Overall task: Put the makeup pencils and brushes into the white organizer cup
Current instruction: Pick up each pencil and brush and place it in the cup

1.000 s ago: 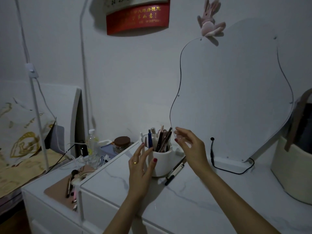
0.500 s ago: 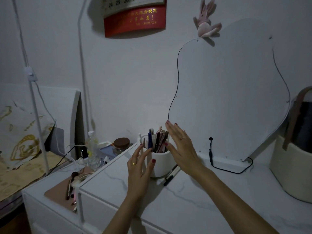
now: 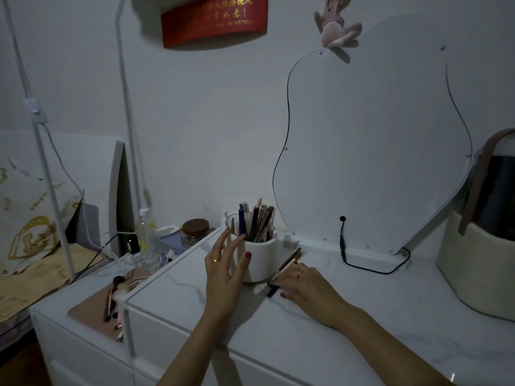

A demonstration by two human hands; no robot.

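From the head view, your right grip (image 3: 299,277) has dropped from the cup's rim to the table, fingers curling onto the loose pencils (image 3: 284,267) just beside the white organizer cup (image 3: 259,260). Your left grip (image 3: 223,263), fingers straight and holding nothing, steadies the cup. Next pickup begins.

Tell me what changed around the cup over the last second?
The right hand dropped from above the white organizer cup to the tabletop and now touches the pencils lying beside the cup; whether it grips them is unclear. The left hand stayed open against the cup's left side. The cup and the pencils standing in it have not moved.
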